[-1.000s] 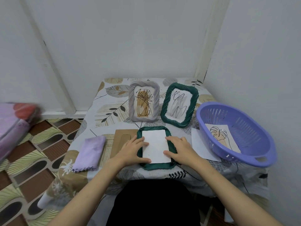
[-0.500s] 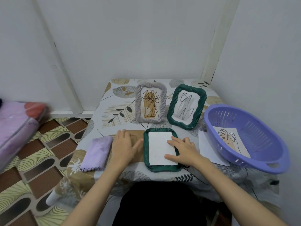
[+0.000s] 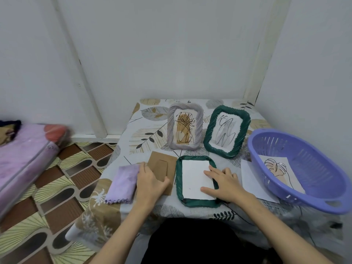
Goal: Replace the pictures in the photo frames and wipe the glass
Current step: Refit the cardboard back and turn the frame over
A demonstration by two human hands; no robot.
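- White walls meet in a corner behind a small table (image 3: 133, 147) covered with a leaf-print cloth; patterned brown and cream floor tiles (image 3: 57, 187) lie to its left, where a pink bundle (image 3: 24, 155) sits at the edge of view.
- Purple slotted basket (image 3: 312, 189) stands at the table's right side; inside it lies a picture of a line-drawn leaf (image 3: 280, 170).
- Dark green frame lying flat (image 3: 179, 180), near the table's front edge, face down; a white sheet (image 3: 196, 178) rests in its recess.
- Second dark green frame (image 3: 209, 130) stands tilted behind it, showing a scribbled grey drawing.
- Grey frame (image 3: 172, 126) stands upright just left of that one, holding a drawing with an ochre patch and black lines.
- Brown backing board (image 3: 160, 162) lies flat just left of the face-down frame, partly under the left hand.
- Lilac cloth (image 3: 122, 181), folded, lies at the left of the board, its scalloped hem toward the front edge.
- Loose white paper (image 3: 249, 178) lies between the face-down frame and the basket, partly beneath the basket.
- Right hand (image 3: 224, 181) rests flat with fingers spread and straight, index and thumb pressing the white sheet at its right edge.
- Left hand (image 3: 150, 180) lies palm down on the backing board, fingers fairly straight and reaching toward the cloth's near corner; whether they touch the cloth cannot be told.
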